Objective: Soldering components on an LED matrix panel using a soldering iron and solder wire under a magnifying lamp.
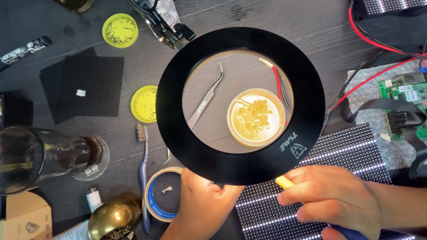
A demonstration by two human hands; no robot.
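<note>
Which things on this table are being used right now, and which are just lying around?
In use:
left hand
right hand gripping a yellow-handled tool
dotted panel
black ring magnifier

Lying about:
tweezers
toothbrush
tape roll
yellow lids
black mesh squares

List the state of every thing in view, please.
Left hand: holding the black ring magnifier.
Right hand: gripping a yellow-handled tool.
Round dish: open, yellow bits inside.
Tweezers: lying flat, untouched.
Tape roll: flat on table.
Toothbrush: lying, untouched.
</note>
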